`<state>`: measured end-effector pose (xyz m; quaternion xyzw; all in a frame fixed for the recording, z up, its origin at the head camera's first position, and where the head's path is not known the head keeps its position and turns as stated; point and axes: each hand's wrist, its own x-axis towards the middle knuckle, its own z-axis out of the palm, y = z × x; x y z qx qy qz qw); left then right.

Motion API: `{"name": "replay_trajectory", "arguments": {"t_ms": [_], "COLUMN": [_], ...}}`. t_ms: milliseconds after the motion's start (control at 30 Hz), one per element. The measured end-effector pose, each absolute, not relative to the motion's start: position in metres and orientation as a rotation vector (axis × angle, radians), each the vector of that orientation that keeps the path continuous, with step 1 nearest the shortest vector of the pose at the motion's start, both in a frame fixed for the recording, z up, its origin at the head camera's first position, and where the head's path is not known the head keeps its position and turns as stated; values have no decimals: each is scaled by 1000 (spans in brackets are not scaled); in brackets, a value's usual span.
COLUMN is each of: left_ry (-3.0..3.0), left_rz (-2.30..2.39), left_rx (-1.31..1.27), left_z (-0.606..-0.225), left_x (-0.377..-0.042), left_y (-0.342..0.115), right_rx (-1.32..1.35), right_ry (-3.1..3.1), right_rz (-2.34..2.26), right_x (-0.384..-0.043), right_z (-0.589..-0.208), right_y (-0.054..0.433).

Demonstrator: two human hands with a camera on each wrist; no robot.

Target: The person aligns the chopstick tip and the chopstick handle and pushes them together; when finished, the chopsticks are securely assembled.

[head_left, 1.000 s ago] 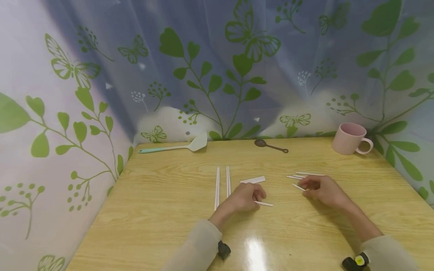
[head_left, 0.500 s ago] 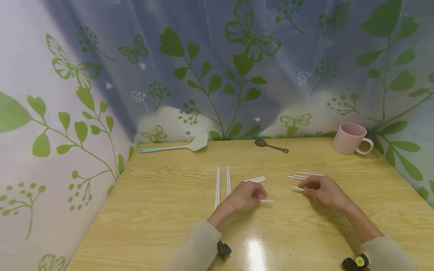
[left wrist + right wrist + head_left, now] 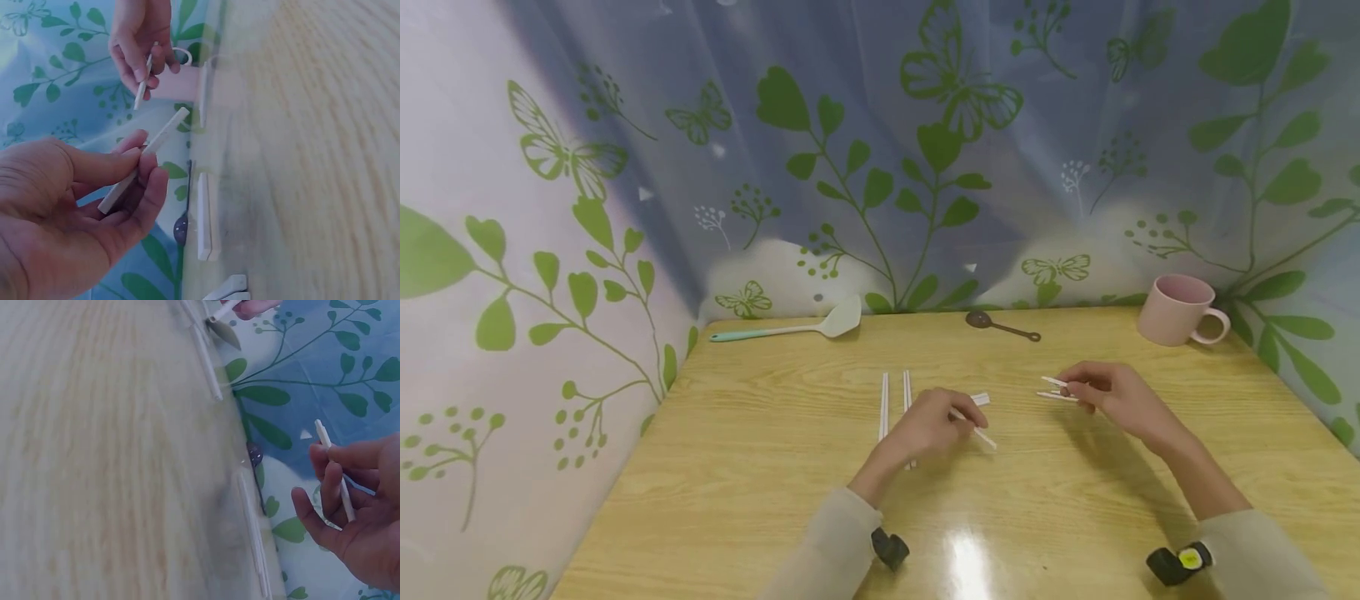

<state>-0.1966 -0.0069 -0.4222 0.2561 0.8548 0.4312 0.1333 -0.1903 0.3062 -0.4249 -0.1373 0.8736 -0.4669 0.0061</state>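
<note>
In the head view my left hand [image 3: 928, 425] pinches a short white chopstick section [image 3: 985, 438] above the table. The left wrist view shows this section [image 3: 167, 130] between thumb and fingers, squared at its end. My right hand [image 3: 1116, 396] holds a thinner white chopstick section [image 3: 1051, 381] in its fingertips. A narrow stub tips that section [image 3: 320, 432] in the right wrist view. Below the right hand lie slim chopstick sections [image 3: 1054, 397], partly hidden. Thicker chopstick sections [image 3: 981, 400] lie behind the left hand, mostly covered. Two pairs of longer chopsticks [image 3: 883, 404] lie left of it.
Along the back of the wooden table [image 3: 715, 483] lie a spatula [image 3: 838, 318] with a pale green handle and a dark slotted spoon [image 3: 979, 320]. A pink mug [image 3: 1172, 310] stands at the back right corner. Patterned curtain [image 3: 880, 167] hangs behind.
My right hand has lifted up off the table with its chopstick section. The left hand has turned its section so the end points down to the right, and has shifted slightly left.
</note>
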Motion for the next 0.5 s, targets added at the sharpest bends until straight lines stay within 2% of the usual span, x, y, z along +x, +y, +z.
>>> {"name": "replay_trajectory", "arguments": {"t_ms": [300,500], "left_ry": [2359,2272], "left_rz": [1577,1684], "left_rx": [601,540], "left_z": [-406,-400], "left_x": [-198,-202], "left_y": [-16,-24], "right_rx": [-564,-528], "right_ry": [2641,2597], "right_rz": [-1767,-1901], "right_x": [-196,-200], "right_z": [-411,-402], "right_y": [280,264]}}
